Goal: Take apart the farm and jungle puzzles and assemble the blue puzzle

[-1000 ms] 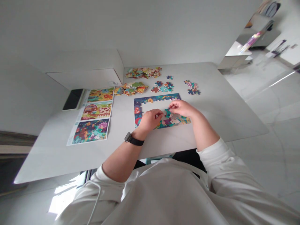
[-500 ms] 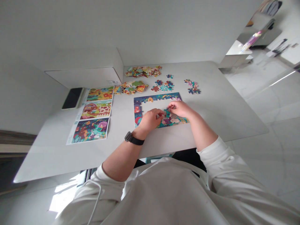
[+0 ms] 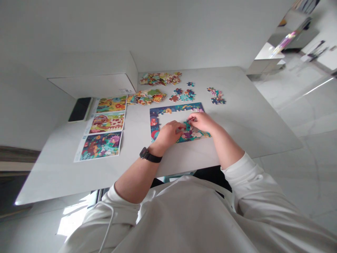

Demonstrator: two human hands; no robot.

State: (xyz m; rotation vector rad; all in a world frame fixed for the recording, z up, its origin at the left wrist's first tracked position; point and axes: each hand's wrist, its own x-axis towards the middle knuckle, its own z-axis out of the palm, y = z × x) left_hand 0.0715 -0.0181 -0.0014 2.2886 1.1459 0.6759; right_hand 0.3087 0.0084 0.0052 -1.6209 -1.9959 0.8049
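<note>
A partly built jigsaw puzzle (image 3: 168,109) lies flat on the white table (image 3: 237,123), its border done and its middle bare. My left hand (image 3: 168,131), with a black watch on the wrist, rests on the puzzle's lower part, fingers curled and touching a teal puzzle piece (image 3: 187,125). My right hand (image 3: 202,121) pinches that same teal piece from the right and holds it down against the puzzle's lower row. Both hands meet over the piece and hide much of it.
Loose pieces lie in several heaps behind the puzzle (image 3: 160,79), (image 3: 147,96), (image 3: 183,95), (image 3: 216,96). A sheet of three reference pictures (image 3: 104,130) lies left. A white box (image 3: 94,82) and a black phone (image 3: 79,109) sit at the back left.
The teal piece was held up between both hands; it has come down onto the puzzle's lower row. Both hands shifted slightly away from me with it.
</note>
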